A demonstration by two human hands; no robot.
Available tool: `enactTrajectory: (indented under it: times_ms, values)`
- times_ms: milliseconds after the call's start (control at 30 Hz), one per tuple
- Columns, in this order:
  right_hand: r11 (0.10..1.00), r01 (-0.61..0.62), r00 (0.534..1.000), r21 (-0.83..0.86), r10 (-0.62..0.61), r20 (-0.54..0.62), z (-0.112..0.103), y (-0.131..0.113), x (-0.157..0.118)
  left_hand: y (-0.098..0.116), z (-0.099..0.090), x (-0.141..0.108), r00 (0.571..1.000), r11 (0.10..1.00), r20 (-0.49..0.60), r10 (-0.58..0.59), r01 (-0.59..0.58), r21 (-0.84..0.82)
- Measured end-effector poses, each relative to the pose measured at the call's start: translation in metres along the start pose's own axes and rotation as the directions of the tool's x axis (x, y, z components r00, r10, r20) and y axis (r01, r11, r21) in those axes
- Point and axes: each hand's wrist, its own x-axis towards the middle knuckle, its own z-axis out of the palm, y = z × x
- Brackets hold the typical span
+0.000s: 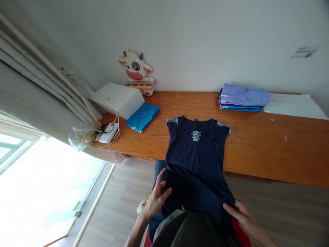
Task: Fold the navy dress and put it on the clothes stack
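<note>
Navy dress (196, 161) lies spread across the front edge of a wooden desk (257, 137), its skirt hanging toward the person.

Soft, matte knit with patterned cap sleeves and a small printed neck panel, the dress is pinched at its lower left edge by the left hand (155, 199), while the right hand (241, 214) rests flat, fingers together, on the hem. Folded lilac and blue garments (241, 97), a folded turquoise cloth (142, 116) and a white box (118, 99) sit behind.
</note>
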Motion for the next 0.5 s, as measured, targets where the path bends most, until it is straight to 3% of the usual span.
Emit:
enactTrajectory:
  times_ms: [67,133,267,333,400,500]
  values:
    - [0.991,-0.023,0.998,0.135,0.031,-0.058,-0.012,-0.014,-0.003,0.023,-0.009,0.003,0.996,0.997,-0.062,0.07,-0.071,-0.01]
    - [0.99,-0.058,0.995,0.125,0.066,-0.068,-0.015,-0.026,-0.003,0.037,-0.015,0.007,0.995,0.997,-0.062,0.082,-0.082,-0.01]
    - [0.99,-0.04,0.997,-0.137,0.047,0.053,-0.001,-0.035,0.007,0.029,0.002,0.009,0.986,0.993,0.165,0.031,-0.049,0.105]
    - [0.984,-0.007,0.997,-0.177,0.021,0.076,0.001,-0.033,0.01,0.019,0.016,0.005,0.965,0.985,0.263,0.02,-0.064,0.159]
    - [0.996,0.004,1.0,-0.095,-0.005,-0.008,-0.006,-0.027,0.01,0.013,0.025,0.001,0.967,0.985,0.254,0.036,-0.078,0.157]
    - [0.984,0.067,0.957,0.162,-0.018,-0.288,-0.03,-0.016,0.008,0.016,0.019,-0.001,0.995,0.994,0.058,0.078,-0.082,0.077]
